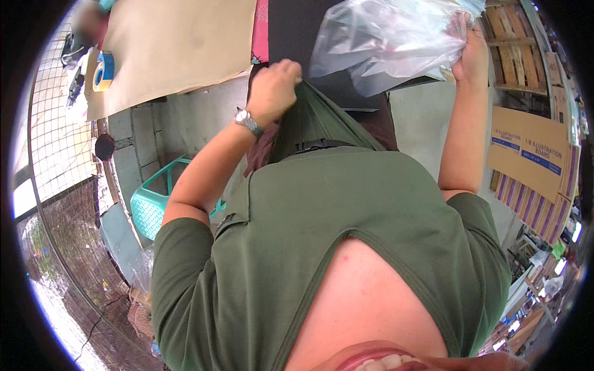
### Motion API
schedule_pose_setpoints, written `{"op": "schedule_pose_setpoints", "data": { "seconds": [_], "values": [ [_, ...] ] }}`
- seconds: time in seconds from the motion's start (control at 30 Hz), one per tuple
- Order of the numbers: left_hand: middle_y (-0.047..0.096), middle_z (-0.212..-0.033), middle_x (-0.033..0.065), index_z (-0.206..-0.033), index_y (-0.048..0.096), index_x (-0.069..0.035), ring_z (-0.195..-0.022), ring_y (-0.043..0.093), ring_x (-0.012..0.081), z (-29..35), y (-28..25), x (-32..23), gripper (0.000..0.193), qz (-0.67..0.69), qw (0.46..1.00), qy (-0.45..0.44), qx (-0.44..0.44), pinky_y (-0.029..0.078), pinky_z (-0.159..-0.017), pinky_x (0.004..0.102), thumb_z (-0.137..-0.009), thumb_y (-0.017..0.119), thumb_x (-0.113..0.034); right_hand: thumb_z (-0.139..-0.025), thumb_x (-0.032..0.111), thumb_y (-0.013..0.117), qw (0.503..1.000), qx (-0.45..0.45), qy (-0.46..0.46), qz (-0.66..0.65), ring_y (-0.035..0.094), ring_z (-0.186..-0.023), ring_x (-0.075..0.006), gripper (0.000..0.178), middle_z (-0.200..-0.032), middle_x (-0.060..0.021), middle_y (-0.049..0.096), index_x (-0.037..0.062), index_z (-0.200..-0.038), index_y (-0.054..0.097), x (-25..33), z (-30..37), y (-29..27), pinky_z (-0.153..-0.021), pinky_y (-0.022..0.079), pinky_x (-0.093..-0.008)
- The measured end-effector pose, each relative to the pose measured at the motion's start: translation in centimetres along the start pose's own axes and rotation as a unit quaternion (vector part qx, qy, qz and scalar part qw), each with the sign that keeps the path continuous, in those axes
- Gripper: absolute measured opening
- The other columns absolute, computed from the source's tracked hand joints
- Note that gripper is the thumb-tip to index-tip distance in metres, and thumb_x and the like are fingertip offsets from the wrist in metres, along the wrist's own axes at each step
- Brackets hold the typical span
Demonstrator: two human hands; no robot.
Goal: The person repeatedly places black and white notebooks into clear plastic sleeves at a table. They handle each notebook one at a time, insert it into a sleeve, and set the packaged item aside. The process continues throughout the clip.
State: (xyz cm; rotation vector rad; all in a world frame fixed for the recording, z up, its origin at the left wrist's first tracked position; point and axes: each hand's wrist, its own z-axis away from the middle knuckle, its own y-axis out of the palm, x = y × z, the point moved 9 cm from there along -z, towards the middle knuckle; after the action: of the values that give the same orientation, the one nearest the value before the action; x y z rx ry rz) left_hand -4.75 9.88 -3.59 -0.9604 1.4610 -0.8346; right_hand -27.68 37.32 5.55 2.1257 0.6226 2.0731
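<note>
My left hand (275,89), with a watch (245,120) on its wrist, is closed on the hem of my green shirt (318,120). It pulls the cloth out in a stretched fold toward the table edge. My right hand (471,52) grips crumpled clear plastic bags (387,46) by one end. The plastic spreads leftward from that hand, over a black sheet (294,37) on the table. How many bags there are, I cannot tell.
A large brown sheet (179,46) covers the table's left side, with a blue-and-yellow tape roll (103,72) at its edge. A teal plastic chair (150,213) stands at the left. Cardboard boxes (526,145) and wooden slats (513,49) line the right. Another person (90,28) is at the far left.
</note>
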Motion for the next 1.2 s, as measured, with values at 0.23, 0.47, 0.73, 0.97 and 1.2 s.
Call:
{"op": "schedule_pose_setpoints", "data": {
  "seconds": [0.23,0.47,0.73,0.97,1.2],
  "values": [
    [0.060,-0.089,0.0116,-0.088,0.056,-0.005,-0.075,0.061,0.0321,-1.8,-6.6,5.5,0.010,0.011,0.991,-0.121,-0.060,0.048,-0.067,0.0409,-0.080,0.056,-0.011,-0.091,0.030,0.055,0.939,0.179,0.043,0.289,0.048,-0.070,-0.0055,0.027,-0.072,0.0039,0.054,0.0058,-0.094,0.065,0.3,2.3,7.3,-0.067,0.040,-0.0213],
    [0.048,-0.131,0.0159,-0.126,0.049,-0.002,-0.124,0.042,0.0264,7.0,2.5,-11.8,0.051,0.445,0.809,0.083,0.375,0.032,-0.103,0.0359,-0.094,0.042,-0.042,-0.086,0.019,0.062,0.857,0.345,0.105,0.367,0.054,-0.083,-0.0081,0.026,-0.087,-0.0011,0.063,-0.0005,-0.103,0.063,-2.4,6.1,12.1,-0.080,0.043,-0.0241],
    [0.062,-0.107,0.0130,-0.110,0.059,-0.004,-0.094,0.061,0.0257,-0.1,-5.6,-6.0,0.036,0.336,0.927,-0.045,0.162,0.048,-0.081,0.0343,-0.078,0.069,-0.018,-0.083,0.005,0.057,0.809,0.459,0.074,0.361,0.061,-0.077,-0.0166,0.023,-0.089,-0.0110,0.066,-0.0005,-0.105,0.060,-7.3,10.1,16.7,-0.072,0.049,-0.0322],
    [0.057,-0.097,0.0043,-0.119,0.050,-0.001,-0.082,0.053,0.0096,-0.6,-7.3,-7.5,0.046,0.521,0.845,-0.012,0.120,0.045,-0.073,0.0249,-0.080,0.069,-0.013,-0.081,0.000,0.056,0.840,0.505,0.125,0.155,0.063,-0.073,-0.0172,0.015,-0.082,-0.0102,0.065,-0.0024,-0.095,0.059,-4.6,11.8,19.1,-0.066,0.050,-0.0280],
    [0.056,-0.074,-0.0007,-0.085,0.057,-0.005,-0.067,0.051,0.0070,-0.9,-9.1,-1.1,0.014,0.716,0.695,-0.047,0.055,0.041,-0.062,0.0210,-0.089,0.055,-0.018,-0.091,0.010,0.050,0.945,0.275,0.178,-0.003,0.062,-0.076,-0.0154,0.014,-0.083,-0.0070,0.064,0.0013,-0.098,0.059,-6.2,5.2,9.6,-0.068,0.050,-0.0299]
  ]
}}
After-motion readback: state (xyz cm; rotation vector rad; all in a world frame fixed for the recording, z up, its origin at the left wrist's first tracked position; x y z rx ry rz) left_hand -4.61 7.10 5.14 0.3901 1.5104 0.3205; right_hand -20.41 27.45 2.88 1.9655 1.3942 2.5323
